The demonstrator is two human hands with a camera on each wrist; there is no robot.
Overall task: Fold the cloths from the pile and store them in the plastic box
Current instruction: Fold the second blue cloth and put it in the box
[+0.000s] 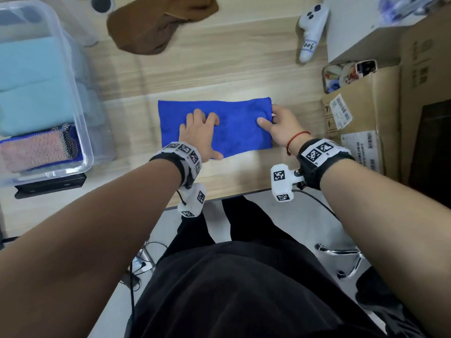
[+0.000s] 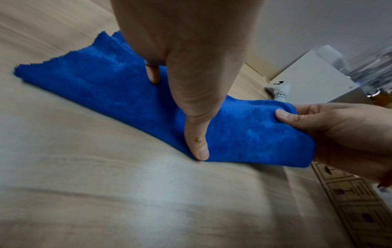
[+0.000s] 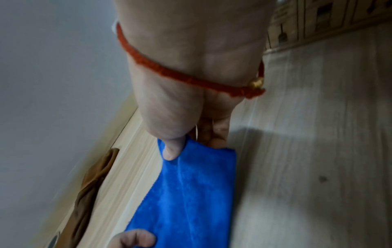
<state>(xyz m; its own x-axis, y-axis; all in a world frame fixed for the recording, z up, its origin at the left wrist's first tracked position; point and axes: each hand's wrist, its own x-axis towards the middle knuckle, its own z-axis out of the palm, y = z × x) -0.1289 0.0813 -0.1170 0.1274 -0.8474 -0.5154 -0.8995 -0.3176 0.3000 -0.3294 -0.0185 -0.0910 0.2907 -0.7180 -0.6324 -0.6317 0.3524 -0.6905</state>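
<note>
A blue cloth (image 1: pixel 234 123), folded into a long strip, was laid flat on the wooden counter (image 1: pixel 219 76) at the centre of the head view. It was pressed down near its left half by the left hand (image 1: pixel 199 132), whose fingers were spread and nearly straight upon the fabric, nothing being grasped. Its right end was pinched by the right hand (image 1: pixel 280 125), the thumb being set on top and the fingers tucked beneath the edge; a red string bracelet (image 1: pixel 296 137) was worn on that wrist. At the upper left of the frame a clear plastic box (image 1: pixel 83 132) was seen, in which folded light blue cloths (image 1: pixel 31 84) and a pinkish cloth (image 1: pixel 34 150) were stored. A brown cloth (image 1: pixel 156 25) was left crumpled at the top centre of the frame, well apart from the blue one. At the upper right a white controller (image 1: pixel 311 28) was laid, on which a handwritten label reading roughly "T006" could be made out. Cardboard boxes (image 1: pixel 366 111) bearing printed shipping labels were stacked at the right edge; the print on them was too small to be read.
</note>
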